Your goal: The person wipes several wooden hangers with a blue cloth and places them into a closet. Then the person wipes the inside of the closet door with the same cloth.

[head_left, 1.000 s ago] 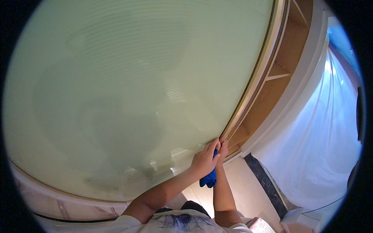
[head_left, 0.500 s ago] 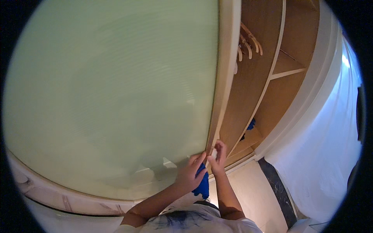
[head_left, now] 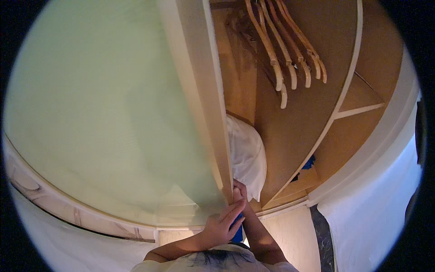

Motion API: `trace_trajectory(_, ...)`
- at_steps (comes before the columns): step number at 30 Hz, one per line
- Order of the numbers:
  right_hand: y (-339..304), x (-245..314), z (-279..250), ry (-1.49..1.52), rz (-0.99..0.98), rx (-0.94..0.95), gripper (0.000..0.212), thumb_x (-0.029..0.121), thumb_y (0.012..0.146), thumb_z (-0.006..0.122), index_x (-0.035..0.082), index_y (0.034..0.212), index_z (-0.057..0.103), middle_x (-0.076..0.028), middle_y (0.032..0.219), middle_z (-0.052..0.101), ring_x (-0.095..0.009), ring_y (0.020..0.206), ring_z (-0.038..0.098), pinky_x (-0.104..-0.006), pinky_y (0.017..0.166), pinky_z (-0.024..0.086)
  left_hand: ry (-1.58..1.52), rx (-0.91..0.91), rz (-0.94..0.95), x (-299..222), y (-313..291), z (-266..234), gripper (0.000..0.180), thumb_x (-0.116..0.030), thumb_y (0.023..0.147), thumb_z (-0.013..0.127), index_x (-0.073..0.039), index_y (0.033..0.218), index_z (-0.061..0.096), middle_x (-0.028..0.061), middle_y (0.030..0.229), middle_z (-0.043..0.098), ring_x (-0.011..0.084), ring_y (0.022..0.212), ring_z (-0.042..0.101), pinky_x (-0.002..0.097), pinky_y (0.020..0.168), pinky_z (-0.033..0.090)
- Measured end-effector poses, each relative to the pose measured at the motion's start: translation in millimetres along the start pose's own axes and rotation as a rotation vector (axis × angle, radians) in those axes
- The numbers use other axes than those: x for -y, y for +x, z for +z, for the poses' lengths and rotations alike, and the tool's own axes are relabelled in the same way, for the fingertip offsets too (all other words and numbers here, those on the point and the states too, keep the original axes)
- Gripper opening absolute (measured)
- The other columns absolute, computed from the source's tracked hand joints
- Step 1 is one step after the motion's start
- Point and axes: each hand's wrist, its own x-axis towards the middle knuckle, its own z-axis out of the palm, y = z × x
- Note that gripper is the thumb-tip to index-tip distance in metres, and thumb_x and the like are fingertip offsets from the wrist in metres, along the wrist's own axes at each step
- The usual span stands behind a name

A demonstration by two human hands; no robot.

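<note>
A wardrobe door [head_left: 113, 104] with a pale green frosted panel and a cream frame [head_left: 204, 86] fills the left side of the view. At the lower part of the frame edge, my right hand [head_left: 240, 192] has its fingers curled against the door frame. My left hand [head_left: 222, 228] is just below, its fingers reaching across close to my right wrist. A blue cloth [head_left: 236, 229] shows at my left hand, bunched between thumb and fingers and partly hidden by the hand. Some fingertips of both hands are hidden.
Several wooden hangers [head_left: 290, 54] hang inside the wardrobe, above a white cloth or bag [head_left: 247, 154]. Shelves [head_left: 349, 131] stand at the right, with a blue item [head_left: 309, 162] low down. A white sheet [head_left: 362, 208] drapes at the far right, beside a dark floor strip [head_left: 322, 240].
The door edge has shifted left, and the opening is wider. More hangers and the white cloth or bag have come into view. My hands have moved slightly lower and closer together.
</note>
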Motion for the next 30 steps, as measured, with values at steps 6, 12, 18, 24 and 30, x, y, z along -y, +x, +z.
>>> trace_trajectory(6, 5.2, 18.8, -6.1, -0.143, 0.038, 0.069, 0.052, 0.049, 0.076, 0.045, -0.002, 0.088, 0.054, -0.013, 0.072, 0.054, -0.026, 0.064, 0.049, -0.0363, 0.062, 0.041, 0.153, 0.021, 0.192, 15.1, 8.6, 3.9, 0.041, -0.013, 0.072, 0.066, -0.001, 0.109, 0.052, 0.0135, 0.113, 0.053, 0.0218, 0.086, 0.061, 0.0278, 0.056, 0.051)
trace_trajectory(12, 10.6, 59.2, -1.8, -0.206, -0.145, -0.219, 0.05, 0.05, 0.076, 0.046, 0.0, 0.081, 0.054, -0.012, 0.063, 0.05, -0.023, 0.056, 0.045, -0.0346, 0.054, 0.039, 0.246, 0.002, 0.249, 19.0, 4.1, 24.1, 0.049, -0.017, 0.073, 0.066, 0.003, 0.113, 0.046, 0.0222, 0.118, 0.047, 0.03, 0.088, 0.059, 0.0321, 0.06, 0.051)
trace_trajectory(18, 8.6, 73.1, -40.7, -0.247, -0.184, -0.037, 0.044, 0.041, 0.077, 0.051, -0.002, 0.089, 0.053, -0.015, 0.072, 0.056, -0.026, 0.065, 0.055, -0.0355, 0.057, 0.043, 0.076, 0.001, -0.195, 5.4, 2.0, 55.7, 0.069, -0.021, 0.074, 0.065, 0.011, 0.123, 0.028, 0.0321, 0.122, 0.037, 0.0405, 0.102, 0.05, 0.0395, 0.076, 0.048)
trace_trajectory(24, 18.6, 95.4, -85.2, -0.263, -0.228, 0.246, 0.04, 0.026, 0.076, 0.051, -0.004, 0.102, 0.05, -0.021, 0.092, 0.057, -0.036, 0.079, 0.057, -0.0381, 0.073, 0.045, -0.036, -0.189, -0.475, -33.1, 31.0, 79.9, 0.057, -0.016, 0.078, 0.058, 0.003, 0.125, 0.032, 0.025, 0.123, 0.04, 0.0378, 0.111, 0.043, 0.039, 0.089, 0.039)
trace_trajectory(30, 31.9, 190.8, -123.5, -0.639, -0.96, 0.319, 0.03, 0.028, 0.073, 0.057, 0.006, 0.093, 0.059, -0.014, 0.103, 0.056, -0.025, 0.095, 0.055, -0.0438, 0.086, 0.038, -0.041, -0.455, -0.474, -57.8, 55.2, 128.2, 0.048, -0.013, 0.076, 0.058, 0.0, 0.119, 0.039, 0.0223, 0.113, 0.046, 0.0381, 0.104, 0.047, 0.0387, 0.088, 0.038)
